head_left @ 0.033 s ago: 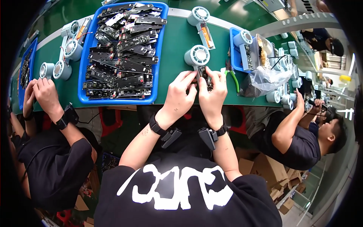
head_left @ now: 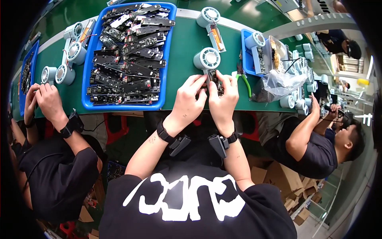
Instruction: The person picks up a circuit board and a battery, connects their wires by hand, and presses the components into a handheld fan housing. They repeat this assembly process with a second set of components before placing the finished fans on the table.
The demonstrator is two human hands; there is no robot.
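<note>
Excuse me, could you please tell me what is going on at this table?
The left hand and right hand both hold the open handle of a pale-blue handheld fan, with a circuit board showing between them. Its round head points away from the wearer. A blue tray heaped with loose circuit boards is to the left; green-handled pliers lie to the right. Another open fan lies farther back.

My left hand point(head_left: 189, 96) and right hand point(head_left: 223, 99) pinch the handle of a pale blue fan point(head_left: 207, 58), its round head on the far side. Left of me, a blue tray point(head_left: 166, 75) holds heaped black circuit boards point(head_left: 137, 63); green-handled pliers point(head_left: 246, 83) lie near my right hand.
</note>
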